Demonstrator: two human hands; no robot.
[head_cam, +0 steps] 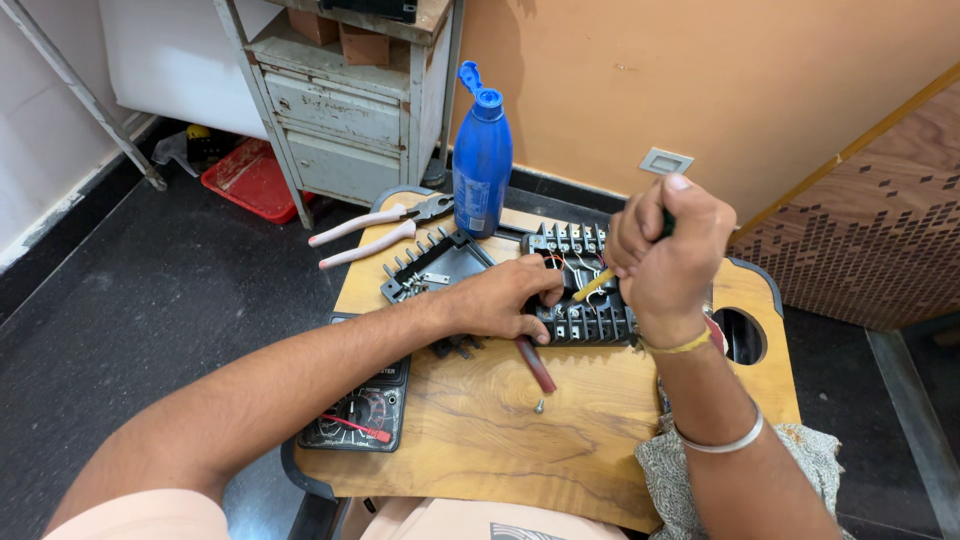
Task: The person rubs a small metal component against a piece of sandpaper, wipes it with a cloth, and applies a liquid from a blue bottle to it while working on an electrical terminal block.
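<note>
Head view. Screwdriver (592,285) clamped in right hand (668,255): fist closed full round the handle, thumb capping the top, only a short yellow length of shaft showing below the knuckles. Long axis tilted, running from the fist down and leftward to a tip buried among the wires of the black terminal block (578,285). Tip itself too small to make out; cannot tell which screw it meets.

Block lying flat on the wooden desk board (500,440), long axis left to right across the board, two rows of metal terminals, one at the far edge and one at the near edge, wires between. Directly under and just left of the right fist, so nearer to the right hand's tool; yet touched by the left.

Left hand (505,300) flat and loosely curled, fingers pressed against the block's left end, holding nothing, merely steadying.

Around: a second black cover piece (432,268) just left of the block, apart from both hands. Pliers (385,222) with pale handles beyond it, near the board's far left edge. Blue bottle (482,155) upright behind. Reddish-brown rod (536,365) and a small loose screw (539,406) on the board near the left hand. Analogue meter (360,410) beneath the left forearm.
</note>
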